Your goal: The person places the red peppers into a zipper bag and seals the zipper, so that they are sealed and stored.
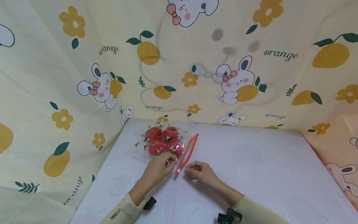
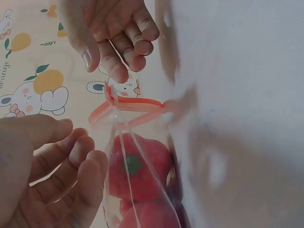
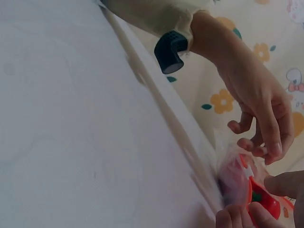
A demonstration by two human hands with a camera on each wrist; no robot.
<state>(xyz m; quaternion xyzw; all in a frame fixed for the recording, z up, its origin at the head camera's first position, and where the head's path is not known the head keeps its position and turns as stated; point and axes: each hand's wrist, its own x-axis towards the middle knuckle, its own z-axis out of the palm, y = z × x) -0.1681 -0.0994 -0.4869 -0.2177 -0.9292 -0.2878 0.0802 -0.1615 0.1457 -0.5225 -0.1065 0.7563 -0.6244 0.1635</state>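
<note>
A clear zip bag (image 1: 139,152) with small cartoon prints lies on the table, its red-edged mouth (image 1: 190,149) gaping toward the right. Inside are several red bell peppers (image 1: 158,146); a green stem (image 2: 132,164) shows on one in the left wrist view. My left hand (image 1: 160,165) is beside the near edge of the bag, fingers loosely bent with nothing seen between them. Just right of the white slider (image 1: 178,170) hovers my right hand (image 1: 202,172), its fingers relaxed and bent, apart from the bag. Whether the left fingertips touch the plastic, I cannot tell.
A white-covered table (image 1: 251,168) spreads under both hands. Behind it and at the sides hangs a cream cloth (image 1: 173,68) printed with rabbits, oranges and flowers. Dark wrist cameras (image 1: 230,216) are strapped near the sleeves.
</note>
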